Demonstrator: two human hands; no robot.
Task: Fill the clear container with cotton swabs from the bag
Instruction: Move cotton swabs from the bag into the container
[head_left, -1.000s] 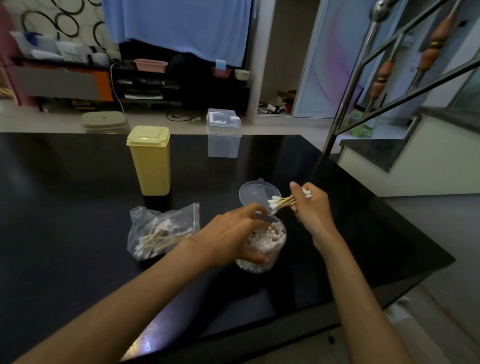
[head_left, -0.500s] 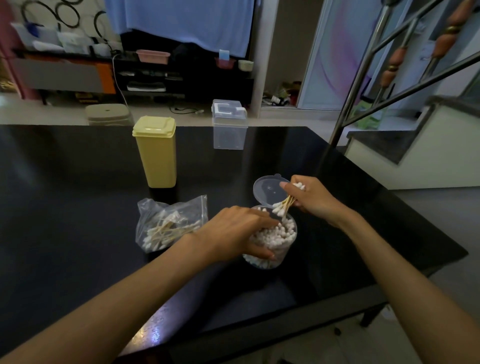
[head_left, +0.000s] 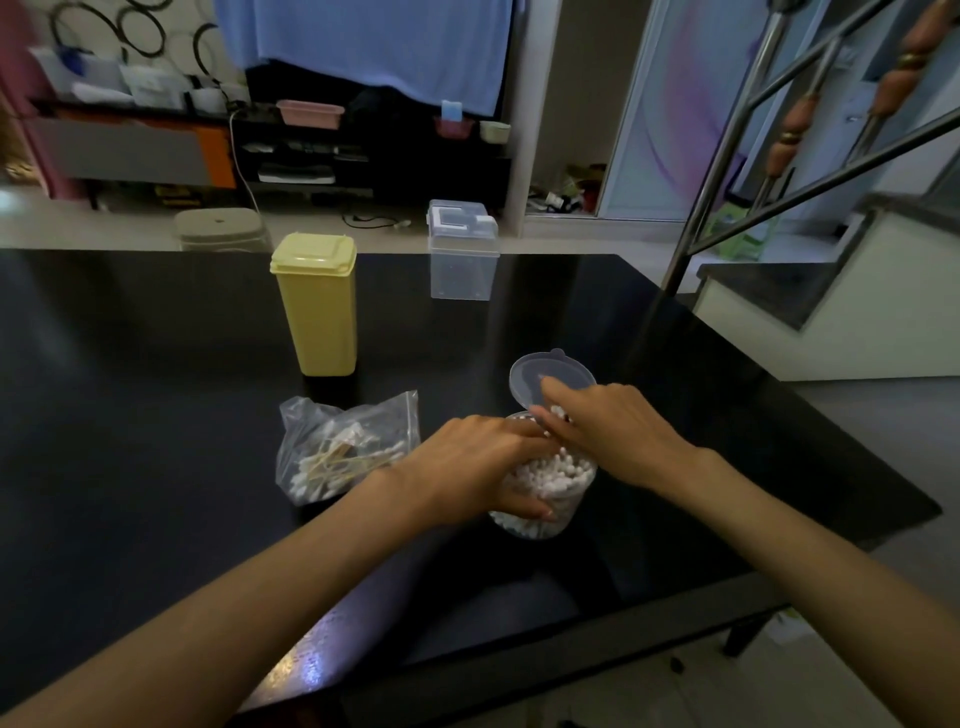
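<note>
A round clear container (head_left: 545, 488) packed with white-tipped cotton swabs stands on the black table. My left hand (head_left: 483, 467) wraps around its left side and holds it. My right hand (head_left: 608, 426) lies over the container's mouth, fingers pressing a bunch of swabs down among the others; white tips show under the fingers. The container's clear lid (head_left: 550, 376) hangs open behind the hands. A clear zip bag (head_left: 343, 447) with wooden-stemmed swabs lies on the table to the left.
A tall yellow lidded box (head_left: 317, 304) stands behind the bag. A clear square box (head_left: 462, 257) sits at the table's far edge. The black table (head_left: 130, 415) ends close on the right, beside a metal stair rail (head_left: 727, 171).
My right hand brought its bunch of swabs from above the lid down into the container's mouth. My left hand stayed on the container.
</note>
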